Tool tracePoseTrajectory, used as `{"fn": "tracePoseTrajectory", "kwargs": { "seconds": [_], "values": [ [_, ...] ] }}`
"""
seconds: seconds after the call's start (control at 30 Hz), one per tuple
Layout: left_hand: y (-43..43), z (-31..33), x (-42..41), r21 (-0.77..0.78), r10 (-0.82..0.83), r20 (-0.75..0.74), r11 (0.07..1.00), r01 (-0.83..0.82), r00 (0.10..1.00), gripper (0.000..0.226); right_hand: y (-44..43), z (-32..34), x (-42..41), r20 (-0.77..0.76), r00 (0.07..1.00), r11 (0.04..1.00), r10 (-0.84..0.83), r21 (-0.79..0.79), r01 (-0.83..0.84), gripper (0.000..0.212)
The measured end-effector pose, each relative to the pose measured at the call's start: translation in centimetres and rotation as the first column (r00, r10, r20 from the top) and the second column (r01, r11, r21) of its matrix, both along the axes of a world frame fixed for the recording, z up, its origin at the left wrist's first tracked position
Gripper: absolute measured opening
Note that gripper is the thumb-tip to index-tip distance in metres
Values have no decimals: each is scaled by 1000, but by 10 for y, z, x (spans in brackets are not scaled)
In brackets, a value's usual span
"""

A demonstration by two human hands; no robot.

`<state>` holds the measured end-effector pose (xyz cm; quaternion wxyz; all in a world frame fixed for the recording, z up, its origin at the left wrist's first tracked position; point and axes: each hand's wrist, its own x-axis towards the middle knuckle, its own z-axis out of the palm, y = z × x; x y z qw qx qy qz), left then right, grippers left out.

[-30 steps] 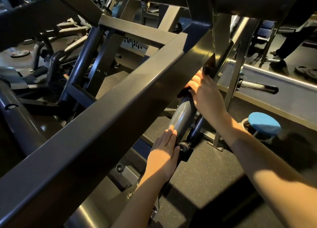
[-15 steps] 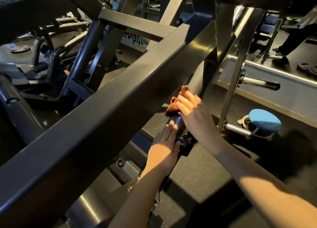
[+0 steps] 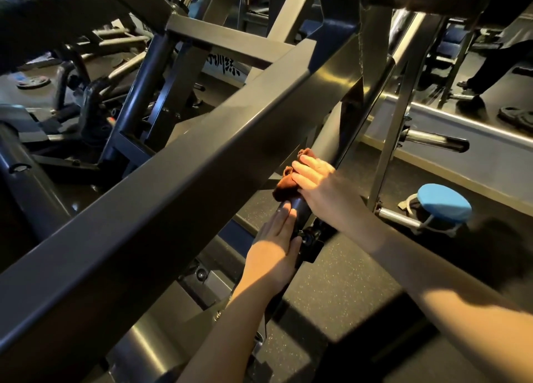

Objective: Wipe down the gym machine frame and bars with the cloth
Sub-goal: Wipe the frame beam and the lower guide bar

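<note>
1. Compared with a second ago, the right hand (image 3: pixel 320 189) has come down the round bar (image 3: pixel 298 205) toward the left hand (image 3: pixel 274 252). The cloth (image 3: pixel 287 182), hidden then, now shows from under it.
2. The left hand has kept its place at the bar's lower end.
3. The right hand's fingers (image 3: pixel 305 166) curl over the rust-brown cloth, grasping it in a bunch and holding it against the bar.
4. The cloth sits on the bar's upper left side, just behind the wide slanted beam (image 3: pixel 202 157) of the machine frame, which crosses the view from lower left to upper right.
5. The left hand's fingers (image 3: pixel 284 215) are released. They lie straight and together, flat on the dark bar just below the cloth.
6. A short bare stretch of bar shows between the two hands.
7. Both forearms reach in from the lower right, partly lit by a warm patch of light.
8. A stool with a round blue top (image 3: pixel 444 199) stands on the speckled floor (image 3: pixel 346 281) to the right.
9. A chrome peg (image 3: pixel 435 140) juts from an upright above it.
10. Another person's legs (image 3: pixel 490 65) are at the far upper right.
</note>
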<state>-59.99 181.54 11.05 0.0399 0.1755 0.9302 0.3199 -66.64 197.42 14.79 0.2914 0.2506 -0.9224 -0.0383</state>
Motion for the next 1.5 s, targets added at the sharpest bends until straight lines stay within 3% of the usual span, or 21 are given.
{"fn": "tracePoseTrajectory", "kwargs": {
  "seconds": [0.07, 0.23, 0.37, 0.43, 0.5, 0.6, 0.73, 0.83, 0.93, 1.0, 1.07, 1.17, 1.27, 1.4, 1.5],
  "values": [
    [-1, 0, 1, 1, -8, 10, 1000, 8, 1000, 57, 6, 18, -19, 23, 1000, 1000, -15, 7, 15, 32],
    [-1, 1, 1, 13, 3, -3, 1000, -3, 1000, 57, -9, 14, -13, 24, 981, 961, -193, -198, 194, 32],
    [-2, 2, 7, 45, 63, 51, 997, -65, 997, 61, -9, -4, 18, 98, 995, 997, -23, -73, 30, 34],
    [-7, 0, 7, 27, 77, 132, 996, -81, 988, 65, 0, 12, 2, 117, 993, 1000, -16, 18, 14, 35],
    [-13, -2, 6, -31, 52, 195, 998, -47, 979, 67, 5, 25, -18, 71, 993, 996, -91, 25, 89, 35],
    [-15, -4, 4, -21, 36, 239, 999, -32, 970, 67, -9, 15, -15, 51, 963, 955, -265, -124, 269, 37],
    [-13, -3, 1, -35, 44, 285, 999, -36, 957, 65, -28, -24, 38, 33, 998, 994, -57, -93, 59, 39],
    [-13, -2, 3, -17, 31, 306, 999, -27, 952, 65, -16, -10, 31, 50, 997, 998, 64, 21, -65, 37],
    [-15, -5, 3, 2, 20, 296, 1000, -22, 955, 64, -7, 12, -2, 26, 998, 998, -54, 15, 53, 35],
    [-16, -7, 2, 10, 15, 292, 1000, -19, 956, 64, -15, 13, -4, 36, 983, 973, -181, -138, 184, 35],
    [-15, -7, 2, 31, 24, 310, 999, -35, 951, 63, -25, -2, 13, 23, 984, 954, -174, -243, 174, 34],
    [-13, -5, 2, 28, 38, 327, 998, -50, 944, 63, -27, -23, 40, 83, 996, 983, -25, -180, 39, 35],
    [-12, -4, 3, 15, 37, 301, 999, -44, 953, 63, -17, -6, 24, 51, 998, 998, -40, -55, 43, 29],
    [-14, -7, 1, 50, 37, 314, 997, -56, 949, 62, -32, 2, 10, 92, 977, 961, -192, -184, 206, 27],
    [-14, -9, 1, 74, 42, 311, 995, -68, 950, 63, -38, -15, 24, 63, 980, 958, -191, -207, 200, 30]
  ]
}}
